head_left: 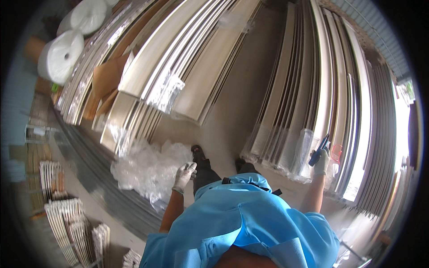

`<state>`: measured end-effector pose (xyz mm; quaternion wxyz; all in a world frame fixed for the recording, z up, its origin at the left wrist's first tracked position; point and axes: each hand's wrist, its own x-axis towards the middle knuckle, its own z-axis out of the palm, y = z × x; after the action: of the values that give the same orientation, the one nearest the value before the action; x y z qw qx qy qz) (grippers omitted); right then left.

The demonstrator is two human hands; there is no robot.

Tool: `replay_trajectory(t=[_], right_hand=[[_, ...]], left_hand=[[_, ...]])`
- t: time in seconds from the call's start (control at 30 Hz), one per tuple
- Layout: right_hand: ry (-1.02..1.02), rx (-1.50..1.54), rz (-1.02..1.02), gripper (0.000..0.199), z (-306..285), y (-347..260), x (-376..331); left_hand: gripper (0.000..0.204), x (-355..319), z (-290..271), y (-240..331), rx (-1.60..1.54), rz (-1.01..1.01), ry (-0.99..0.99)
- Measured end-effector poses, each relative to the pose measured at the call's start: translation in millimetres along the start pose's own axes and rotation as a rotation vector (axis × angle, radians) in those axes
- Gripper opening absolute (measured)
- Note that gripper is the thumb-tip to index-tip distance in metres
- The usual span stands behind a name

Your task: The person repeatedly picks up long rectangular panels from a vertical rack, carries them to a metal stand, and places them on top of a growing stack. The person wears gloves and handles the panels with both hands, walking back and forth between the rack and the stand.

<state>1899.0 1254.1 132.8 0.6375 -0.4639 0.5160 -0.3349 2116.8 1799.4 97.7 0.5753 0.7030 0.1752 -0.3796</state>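
Observation:
My left hand (184, 175), in a white glove, has its fingers curled in; whether anything is inside them is hidden. Beside it lies a crumpled heap of clear plastic film (149, 167). My right hand (321, 163), also gloved, is closed around a dark blue hand tool (319, 152) whose exact kind I cannot make out. The tool is over the near ends of long pale profiles (325, 89), some wrapped in clear film (304, 145). Close by the right hand shows a small red outline (336, 154), too blurred to name.
More stacks of long profiles (205, 67) lie on the left, with torn cardboard (108, 80) among them. White rolls of wrap (61, 57) are at the far left. Bundles of shorter profiles (67, 223) are at the near left. Grey floor (232, 98) runs between the stacks.

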Motion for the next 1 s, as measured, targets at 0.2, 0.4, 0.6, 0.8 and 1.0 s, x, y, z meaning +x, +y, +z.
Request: replay_trajectory(t=[0.2,0.4,0.6,0.8,1.0], right_hand=[[-0.083,0.281,0.182,0.027,142,-18,-68],[-0.173,0.082,0.166,0.022,261,-9,-92],[-0.303,-0.593,0.004,0.043,389,1,-9],[-0.478,-0.903,-0.357,0.067,587,2,181],[-0.519,-1.036,-0.596,0.090,770,39,362]], left_hand=[[0.032,95,-75,101,0.297,0.129,-0.077],[0.028,182,-106,216,0.272,0.285,-0.071],[0.053,271,-74,346,0.410,0.750,0.020],[0.072,397,-23,499,0.969,0.894,0.504],[0.095,535,40,586,1.358,0.710,0.568]])
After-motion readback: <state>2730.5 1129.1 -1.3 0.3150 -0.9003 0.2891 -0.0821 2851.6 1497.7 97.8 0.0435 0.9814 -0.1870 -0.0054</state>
